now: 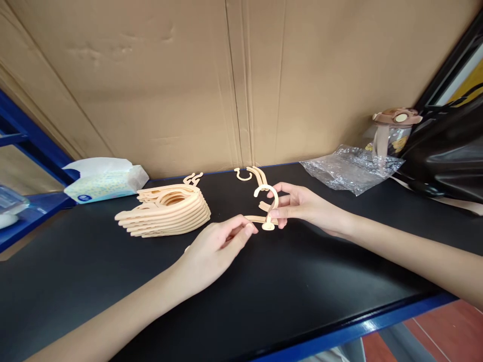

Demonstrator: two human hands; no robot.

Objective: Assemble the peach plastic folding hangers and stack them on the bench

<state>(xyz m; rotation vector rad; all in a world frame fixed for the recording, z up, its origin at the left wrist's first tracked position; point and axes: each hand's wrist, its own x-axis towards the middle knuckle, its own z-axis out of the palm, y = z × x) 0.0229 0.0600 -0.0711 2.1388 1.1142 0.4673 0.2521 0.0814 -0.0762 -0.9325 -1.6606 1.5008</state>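
My right hand point(292, 205) pinches a beige plastic hanger hook point(276, 198) by its stem, the curve facing up and left. Below the stem is a small flared foot point(267, 227). A beige hanger arm point(256, 219) runs behind the foot toward my left hand point(222, 244). My left hand is closed, thumb against forefinger, around the hanger body, most of which its fingers hide. A small beige tip point(186, 248) shows past the left wrist. Left of my hands lies a neat stack of beige hangers point(169, 213).
Loose hooks point(193, 179) lie behind the stack. Another hook point(243, 175) and curved hanger pieces point(258, 176) lie near the cardboard wall point(169, 90). A tissue pack point(105, 183) is at left. A clear plastic bag point(350, 168), a bottle point(396, 131) and a black bag point(449, 156) are at right.
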